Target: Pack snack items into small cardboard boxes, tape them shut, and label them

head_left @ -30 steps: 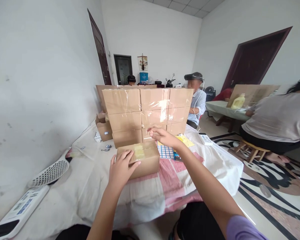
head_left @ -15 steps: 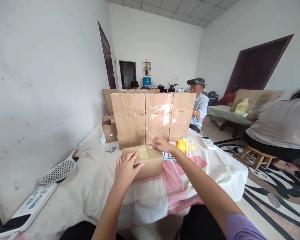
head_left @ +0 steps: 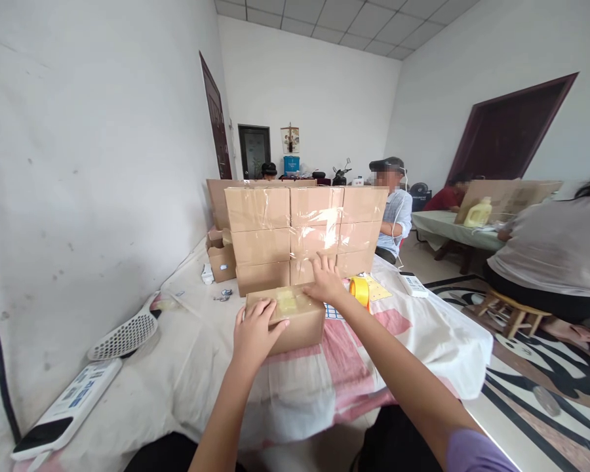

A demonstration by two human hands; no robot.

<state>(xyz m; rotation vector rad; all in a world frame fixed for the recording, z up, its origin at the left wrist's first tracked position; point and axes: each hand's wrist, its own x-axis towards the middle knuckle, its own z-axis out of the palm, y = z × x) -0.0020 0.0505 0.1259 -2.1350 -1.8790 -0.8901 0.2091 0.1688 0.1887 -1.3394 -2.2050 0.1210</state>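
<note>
A closed cardboard box [head_left: 295, 333] lies in front of me on the cloth-covered table, with clear tape and a yellowish patch on its top. My left hand [head_left: 258, 328] rests on the box's left end, fingers on the top and thumb along the near edge. At the far right of the top, my right hand [head_left: 325, 282] has its fingers spread, the palm side toward the box. Right of the box stands a roll of yellow tape [head_left: 358, 291], near a sheet with a blue grid [head_left: 332, 313].
Stacked, taped cardboard boxes [head_left: 260, 246] form a wall behind. An open carton [head_left: 221, 261] and keys [head_left: 223, 295] sit at left. A white fly swatter [head_left: 125, 335] and white power bank [head_left: 69, 410] lie at far left. Another person [head_left: 396, 210] sits beyond the table.
My right hand's fingers have gone from pinched at the box's top to spread and raised. The left hand stays on the box. The view has shifted slightly.
</note>
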